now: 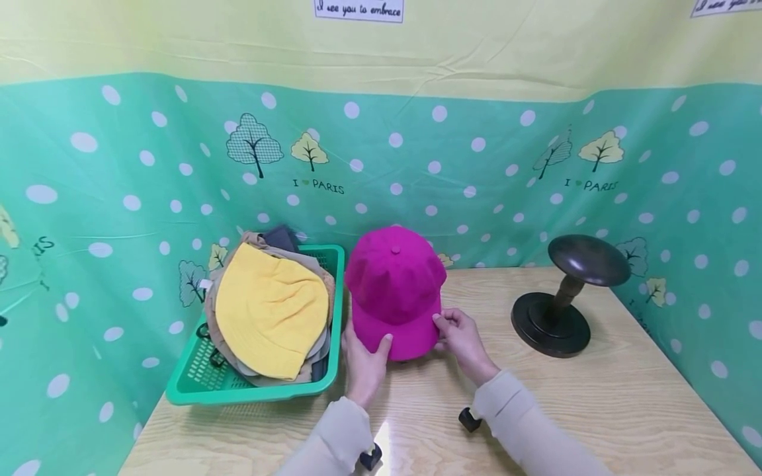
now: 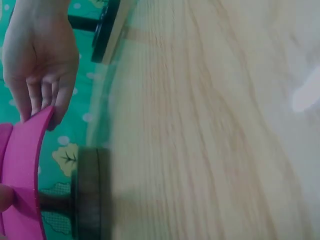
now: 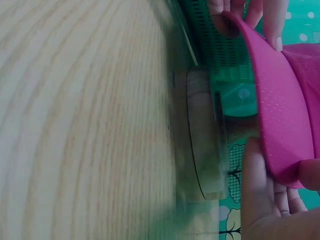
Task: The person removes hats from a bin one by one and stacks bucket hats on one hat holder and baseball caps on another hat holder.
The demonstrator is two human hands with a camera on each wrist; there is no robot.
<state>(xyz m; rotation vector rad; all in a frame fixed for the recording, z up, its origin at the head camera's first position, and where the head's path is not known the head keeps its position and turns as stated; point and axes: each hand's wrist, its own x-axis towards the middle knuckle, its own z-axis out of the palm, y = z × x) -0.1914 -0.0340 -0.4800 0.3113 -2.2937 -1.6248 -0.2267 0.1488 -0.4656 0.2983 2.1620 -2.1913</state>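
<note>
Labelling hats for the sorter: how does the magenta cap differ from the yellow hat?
The magenta cap is a stiff-brimmed baseball cap with a top button; the yellow hat is soft, with no button in view. The cap is held upright over the wooden table, brim pinched by the left hand and right hand; the yellow hat lies untouched atop a pile in the green basket. Both are plain, single-colour fabric.

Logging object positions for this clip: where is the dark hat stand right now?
In the head view the dark hat stand sits on the table's right side, right of the magenta cap, untouched.
</note>
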